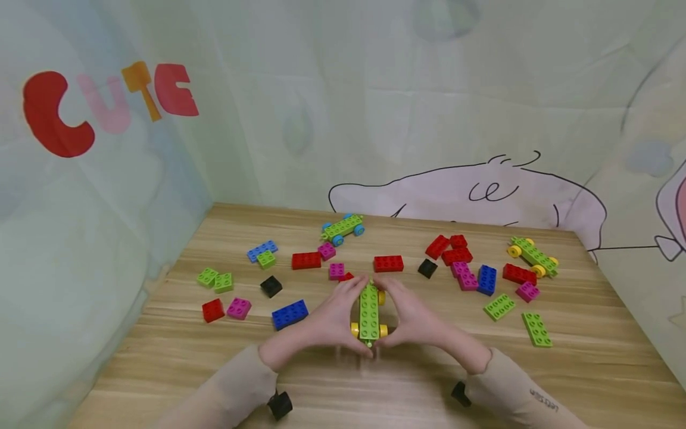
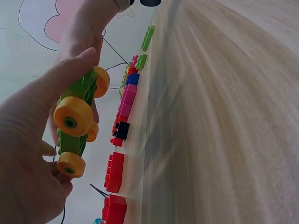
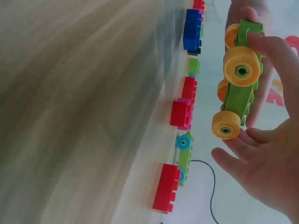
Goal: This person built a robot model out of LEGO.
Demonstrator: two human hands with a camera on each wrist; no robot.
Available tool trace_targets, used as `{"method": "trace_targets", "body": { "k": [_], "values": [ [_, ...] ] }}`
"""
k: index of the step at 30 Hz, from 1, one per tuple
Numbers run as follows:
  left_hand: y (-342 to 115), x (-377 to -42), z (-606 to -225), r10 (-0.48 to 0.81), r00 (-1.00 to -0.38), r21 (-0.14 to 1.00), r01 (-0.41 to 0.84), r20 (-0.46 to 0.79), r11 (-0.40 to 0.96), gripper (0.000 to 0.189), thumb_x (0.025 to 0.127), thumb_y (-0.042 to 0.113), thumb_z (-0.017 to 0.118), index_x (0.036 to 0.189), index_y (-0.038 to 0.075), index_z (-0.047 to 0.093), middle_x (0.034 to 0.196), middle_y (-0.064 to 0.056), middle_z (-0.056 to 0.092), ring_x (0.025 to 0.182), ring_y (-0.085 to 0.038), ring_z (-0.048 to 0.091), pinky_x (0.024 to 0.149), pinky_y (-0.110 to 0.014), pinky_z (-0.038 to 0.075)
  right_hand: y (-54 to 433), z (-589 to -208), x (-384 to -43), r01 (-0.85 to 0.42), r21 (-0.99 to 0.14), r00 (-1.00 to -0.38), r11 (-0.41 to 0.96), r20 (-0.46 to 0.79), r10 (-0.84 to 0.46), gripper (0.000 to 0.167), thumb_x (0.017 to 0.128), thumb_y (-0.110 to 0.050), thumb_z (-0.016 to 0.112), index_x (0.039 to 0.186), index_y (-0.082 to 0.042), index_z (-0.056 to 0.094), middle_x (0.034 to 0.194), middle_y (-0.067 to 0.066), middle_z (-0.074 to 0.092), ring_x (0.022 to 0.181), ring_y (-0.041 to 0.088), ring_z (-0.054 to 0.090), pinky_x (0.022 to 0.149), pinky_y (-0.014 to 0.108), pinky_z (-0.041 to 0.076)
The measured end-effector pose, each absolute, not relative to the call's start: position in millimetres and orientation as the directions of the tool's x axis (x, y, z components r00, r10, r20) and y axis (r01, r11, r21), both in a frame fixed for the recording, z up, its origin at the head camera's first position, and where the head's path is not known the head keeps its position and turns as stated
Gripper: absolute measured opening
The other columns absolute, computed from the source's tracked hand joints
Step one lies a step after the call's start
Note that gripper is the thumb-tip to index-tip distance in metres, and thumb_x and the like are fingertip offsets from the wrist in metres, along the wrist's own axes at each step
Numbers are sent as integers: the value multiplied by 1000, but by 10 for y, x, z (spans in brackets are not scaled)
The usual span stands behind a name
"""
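A green toy car base (image 1: pixel 368 313) with studs on top and yellow wheels is held between both hands, lengthwise to the body. The left hand (image 1: pixel 333 314) grips it from the left, thumb at the near end and fingers at the far end. From the opposite side the right hand (image 1: pixel 415 316) holds it the same way. In the left wrist view the yellow wheels (image 2: pixel 73 115) hang clear of the tabletop. The right wrist view shows the thumb of the right hand (image 3: pixel 266 158) on one end of the base and its fingertips by the wheel at the other.
Loose bricks lie about the wooden table (image 1: pixel 407 393), among them a blue brick (image 1: pixel 290 314), a red brick (image 1: pixel 388 263) and a black brick (image 1: pixel 427 268). A blue-wheeled car base (image 1: pixel 343 228) stands at the back, another yellow-wheeled base (image 1: pixel 533 257) at the right.
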State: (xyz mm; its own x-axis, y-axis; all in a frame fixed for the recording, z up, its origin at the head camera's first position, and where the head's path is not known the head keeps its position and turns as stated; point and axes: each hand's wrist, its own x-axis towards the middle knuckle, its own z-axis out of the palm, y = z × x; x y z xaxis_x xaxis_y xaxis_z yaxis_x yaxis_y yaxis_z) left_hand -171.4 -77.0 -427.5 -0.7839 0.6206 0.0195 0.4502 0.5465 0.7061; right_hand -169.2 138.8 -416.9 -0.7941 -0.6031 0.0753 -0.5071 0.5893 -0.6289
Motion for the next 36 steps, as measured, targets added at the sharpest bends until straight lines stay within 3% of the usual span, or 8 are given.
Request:
{"method": "trace_targets", "body": {
  "k": [10, 22, 36],
  "values": [
    [-807, -1719, -4298, 681, -731, 713, 453, -47, 535, 119, 67, 33, 90, 156, 4, 16, 162, -18, 15, 148, -38, 18, 114, -58, 30, 1390, -4246, -1662, -479, -642, -804, 598, 48, -593, 108, 62, -27, 91, 148, 2, 31, 148, 18, 41, 134, 34, 45, 109, 53, 40],
    [-826, -1740, -4337, 662, -746, 715, 421, -77, 558, 116, 69, 34, 89, 155, 1, 18, 154, -15, 29, 141, -34, 34, 113, -52, 36, 1381, -4364, -1662, -471, -628, -797, 619, 2, -604, 108, 63, -29, 92, 148, 1, 32, 145, 16, 43, 133, 31, 47, 108, 48, 42],
    [-763, -1729, -4415, 663, -741, 673, 440, -101, 594, 117, 65, 30, 91, 153, -2, 21, 152, -18, 30, 139, -34, 35, 113, -50, 36, 1346, -4437, -1615, -433, -624, -796, 651, -74, -601, 112, 65, -30, 91, 151, 2, 26, 152, 20, 35, 138, 35, 40, 111, 49, 38]
  ]
}}
